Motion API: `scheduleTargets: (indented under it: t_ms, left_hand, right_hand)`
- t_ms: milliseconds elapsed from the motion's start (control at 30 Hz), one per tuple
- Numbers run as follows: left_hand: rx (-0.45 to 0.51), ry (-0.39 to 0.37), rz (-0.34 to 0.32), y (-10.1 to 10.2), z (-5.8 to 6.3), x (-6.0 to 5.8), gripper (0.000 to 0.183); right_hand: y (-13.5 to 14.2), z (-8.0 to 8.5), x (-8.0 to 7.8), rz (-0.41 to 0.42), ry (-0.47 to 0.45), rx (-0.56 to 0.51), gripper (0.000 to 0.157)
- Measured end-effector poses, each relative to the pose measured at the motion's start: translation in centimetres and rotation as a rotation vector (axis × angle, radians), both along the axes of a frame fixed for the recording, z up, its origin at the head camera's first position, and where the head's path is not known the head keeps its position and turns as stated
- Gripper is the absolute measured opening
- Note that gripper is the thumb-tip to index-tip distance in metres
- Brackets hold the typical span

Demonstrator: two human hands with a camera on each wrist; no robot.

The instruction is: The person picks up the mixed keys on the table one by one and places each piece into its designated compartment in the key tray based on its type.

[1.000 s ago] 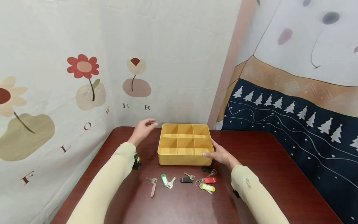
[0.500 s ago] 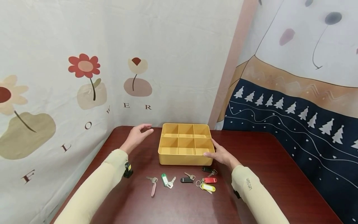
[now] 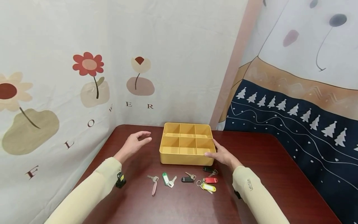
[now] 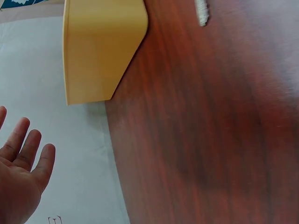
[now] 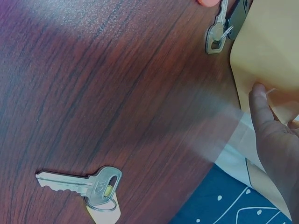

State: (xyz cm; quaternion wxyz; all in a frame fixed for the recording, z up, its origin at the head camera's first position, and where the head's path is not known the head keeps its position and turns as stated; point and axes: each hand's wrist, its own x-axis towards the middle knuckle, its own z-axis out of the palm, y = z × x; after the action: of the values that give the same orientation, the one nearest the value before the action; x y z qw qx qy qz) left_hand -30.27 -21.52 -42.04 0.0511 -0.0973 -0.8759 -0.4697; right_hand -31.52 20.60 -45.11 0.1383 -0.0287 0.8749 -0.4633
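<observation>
A yellow divided storage box (image 3: 181,159) with six-sided rows of open compartments stands at the back of the table. My right hand (image 3: 223,155) holds its front right corner, thumb on the front wall and fingers along the right side. In the right wrist view the thumb (image 5: 260,105) presses the box's wall. Left of the box, my left hand (image 3: 132,145) hovers apart from it, fingers loosely extended and holding nothing. In the left wrist view the left hand's palm (image 4: 21,186) shows bare, beside the box's side wall (image 4: 100,51).
Tagged keys lie in front of the box: a pink-tagged key (image 3: 154,188), a green tag (image 3: 165,179), a black tag (image 3: 187,179), another black tag (image 3: 208,169), a red tag (image 3: 210,180) and a yellow tag (image 3: 208,187). A printed curtain (image 3: 179,62) hangs behind the table (image 3: 179,208).
My left hand has drawn back leftward and slightly down, away from the box. The right hand stays at the box's corner. The head view has shifted a little.
</observation>
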Motion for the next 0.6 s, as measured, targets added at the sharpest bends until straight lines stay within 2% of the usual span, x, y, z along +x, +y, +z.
scheduleTargets:
  t_ms: [433, 600]
  left_hand:
    - [-0.042, -0.009, -0.077, -0.2, -1.8, 3.0, 0.041]
    - [-0.040, -0.029, -0.135, -0.1, -2.9, 4.0, 0.038]
  right_hand:
    - [0.0, -0.1, -0.1, -0.008, 0.003, 0.001, 0.113]
    - [0.0, -0.2, 0.0, -0.007, 0.005, 0.004, 0.112]
